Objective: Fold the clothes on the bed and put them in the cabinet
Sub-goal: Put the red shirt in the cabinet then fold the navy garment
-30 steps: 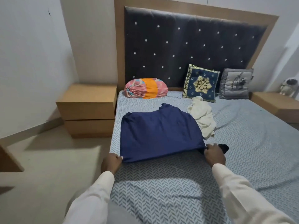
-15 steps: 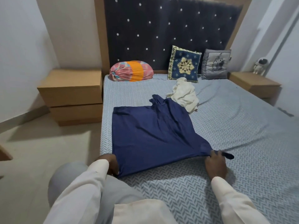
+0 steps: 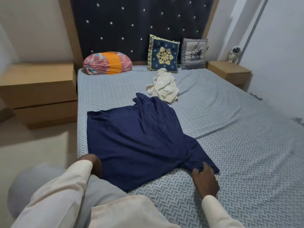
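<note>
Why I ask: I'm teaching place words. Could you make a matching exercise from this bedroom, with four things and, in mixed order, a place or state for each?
Things
1. blue shirt
2. cream cloth
3. striped pillow
4. toy astronaut

Places or states
A. on the right bedside table
B. crumpled in front of the blue cushion
C. spread out, with the left hand and right hand at its near corners
D. against the headboard, on the left side of the bed

Pairs: 1-C, 2-B, 3-D, 4-A
</note>
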